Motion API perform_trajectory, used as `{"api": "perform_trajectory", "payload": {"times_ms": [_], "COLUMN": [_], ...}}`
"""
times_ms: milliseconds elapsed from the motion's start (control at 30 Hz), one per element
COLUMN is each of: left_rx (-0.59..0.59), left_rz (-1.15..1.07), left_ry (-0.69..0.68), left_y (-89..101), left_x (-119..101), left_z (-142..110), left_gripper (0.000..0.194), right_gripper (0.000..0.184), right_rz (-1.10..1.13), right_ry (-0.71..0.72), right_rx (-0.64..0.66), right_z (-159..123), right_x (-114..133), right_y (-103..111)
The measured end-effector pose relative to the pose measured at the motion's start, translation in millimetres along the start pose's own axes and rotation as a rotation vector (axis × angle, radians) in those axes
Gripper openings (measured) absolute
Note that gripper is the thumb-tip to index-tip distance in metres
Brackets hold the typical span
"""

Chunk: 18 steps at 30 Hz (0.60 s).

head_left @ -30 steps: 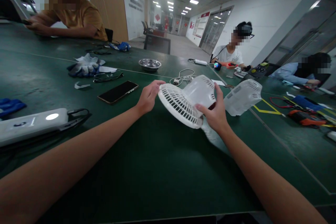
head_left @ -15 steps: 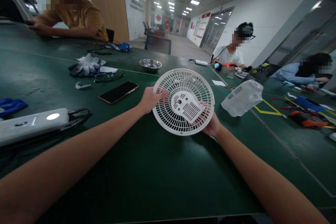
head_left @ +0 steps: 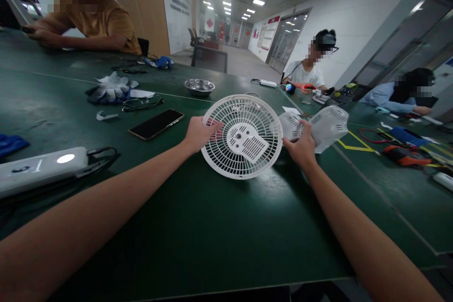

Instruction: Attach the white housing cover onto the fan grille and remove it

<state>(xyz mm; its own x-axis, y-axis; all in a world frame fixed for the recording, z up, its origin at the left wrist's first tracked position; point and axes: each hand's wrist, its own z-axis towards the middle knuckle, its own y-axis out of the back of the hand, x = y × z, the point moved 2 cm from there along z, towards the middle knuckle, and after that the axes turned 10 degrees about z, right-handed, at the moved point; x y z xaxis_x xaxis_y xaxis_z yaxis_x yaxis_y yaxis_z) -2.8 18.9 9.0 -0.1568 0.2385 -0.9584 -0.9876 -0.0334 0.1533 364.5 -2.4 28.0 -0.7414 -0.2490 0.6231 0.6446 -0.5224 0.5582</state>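
A round white fan grille (head_left: pixel 247 142) with a slotted centre plate is held up, tilted towards me, over the table. My left hand (head_left: pixel 201 133) grips its left rim, thumb on the near face and fingers behind the bars. Beyond the right rim, my right hand (head_left: pixel 301 144) is closed on a translucent plastic fan blade (head_left: pixel 290 124), partly hidden by the grille and my fingers. The right thumb is close to the grille's rim; whether it touches cannot be told. Just past that hand, a translucent slotted housing (head_left: pixel 331 127) stands on the table.
Left of the grille lies a black phone (head_left: pixel 156 124), with a white power strip (head_left: pixel 46 170) nearer me. A metal bowl (head_left: pixel 199 87) and gloves (head_left: pixel 111 88) sit farther back. At right is an orange-and-black meter (head_left: pixel 405 158). Several people sit around the green table (head_left: pixel 212 240).
My right hand has come out from behind the grille to its right side, bringing the translucent fan blade into view. The left hand keeps its hold on the rim. The view has shifted slightly.
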Motion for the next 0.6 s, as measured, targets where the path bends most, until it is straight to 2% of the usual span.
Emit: {"api": "perform_trajectory", "payload": {"times_ms": [67, 200, 267, 333, 433, 533, 600], "left_rx": [-0.022, -0.053, -0.045, -0.046, -0.048, -0.014, 0.002], "left_rz": [-0.011, -0.014, -0.019, -0.026, -0.032, -0.028, -0.025], "left_ry": [0.022, 0.053, 0.065, 0.084, 0.103, 0.091, 0.075], "left_y": [0.8, 2.2, 2.9, 4.2, 6.4, 8.2, 9.1], "left_x": [2.4, 9.3, 12.5, 14.7, 16.6, 17.8, 18.8], "left_z": [1.1, 4.5, 5.6, 6.3, 7.1, 7.5, 7.4], "left_gripper": [0.028, 0.029, 0.027, 0.024, 0.021, 0.021, 0.021], "right_gripper": [0.083, 0.075, 0.068, 0.062, 0.066, 0.076, 0.087], "right_rz": [-0.121, -0.188, -0.193, -0.209, -0.247, -0.226, -0.14], "right_ry": [-0.011, -0.084, -0.039, 0.065, 0.168, 0.064, -0.099], "right_rx": [-0.006, 0.051, 0.021, -0.097, -0.393, -0.591, -0.578], "right_z": [2.3, 3.2, 5.6, 9.1, 12.5, 14.9, 18.4], "right_x": [-6.1, -15.5, -15.4, -11.7, -8.1, -23.1, -46.9], "right_y": [5.8, 1.4, 3.0, 12.8, 37.9, 57.4, 60.1]}}
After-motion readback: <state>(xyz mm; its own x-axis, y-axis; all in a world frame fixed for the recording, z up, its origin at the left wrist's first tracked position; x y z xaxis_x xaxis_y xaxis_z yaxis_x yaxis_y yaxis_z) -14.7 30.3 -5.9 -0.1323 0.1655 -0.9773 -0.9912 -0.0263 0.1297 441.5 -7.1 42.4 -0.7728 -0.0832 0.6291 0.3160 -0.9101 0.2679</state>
